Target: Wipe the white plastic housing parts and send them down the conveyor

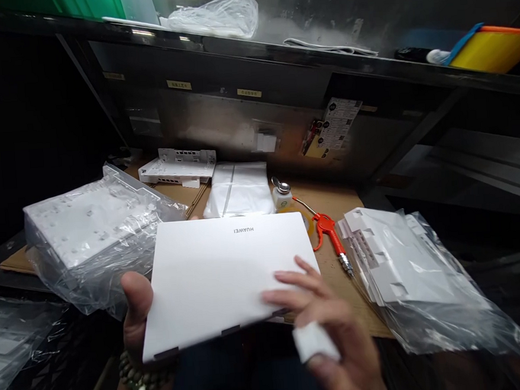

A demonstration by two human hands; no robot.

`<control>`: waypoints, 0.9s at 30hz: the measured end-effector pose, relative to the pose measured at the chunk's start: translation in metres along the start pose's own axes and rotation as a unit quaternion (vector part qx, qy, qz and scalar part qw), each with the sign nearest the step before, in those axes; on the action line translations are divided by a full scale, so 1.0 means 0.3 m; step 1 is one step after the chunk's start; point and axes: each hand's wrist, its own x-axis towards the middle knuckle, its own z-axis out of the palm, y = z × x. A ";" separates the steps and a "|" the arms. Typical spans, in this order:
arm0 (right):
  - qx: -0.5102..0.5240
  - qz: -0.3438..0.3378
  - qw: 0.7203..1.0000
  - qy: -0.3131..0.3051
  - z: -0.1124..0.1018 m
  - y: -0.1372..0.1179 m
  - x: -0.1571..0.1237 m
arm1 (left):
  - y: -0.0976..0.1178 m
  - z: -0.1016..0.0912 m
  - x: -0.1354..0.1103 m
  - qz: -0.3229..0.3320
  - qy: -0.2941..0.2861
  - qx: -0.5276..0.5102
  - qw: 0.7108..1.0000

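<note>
A white plastic cover [221, 275] with an upside-down HUAWEI mark is held tilted above the bench. My left hand [137, 316] grips its left edge, the thumb at the side and the other fingers hidden beneath. In my right hand [335, 326], a small folded white wipe [315, 342] is pinched by the thumb and bent fingers. The other fingertips of that hand reach over the cover's lower right face, slightly blurred; whether they touch it I cannot tell. Behind the cover stand a white pump bottle [282, 194] and a red air blow gun [327, 229].
Bagged white housings lie left [95, 221] and right [407, 262] on the cardboard-covered bench [338, 296]. At the back are an unbagged white housing [180, 165], a stack of plastic bags [239, 190] and partly hidden tape [307, 220]. A shelf [272, 51] with a yellow container [494, 48] runs above.
</note>
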 end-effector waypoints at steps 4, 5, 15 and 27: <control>-0.018 0.039 0.918 0.394 -0.057 0.160 0.054 | 0.030 -0.020 -0.012 -0.023 -0.054 -0.042 0.997; -0.053 0.072 0.892 0.444 -0.077 0.217 0.071 | 0.033 -0.021 -0.014 -0.019 -0.053 -0.034 0.998; -0.339 0.267 0.886 0.170 -0.140 0.653 0.111 | -0.006 0.022 -0.024 0.080 0.078 -0.020 0.994; -0.294 0.168 0.913 0.226 -0.110 0.609 0.095 | -0.005 -0.081 -0.028 0.058 0.000 -0.017 0.998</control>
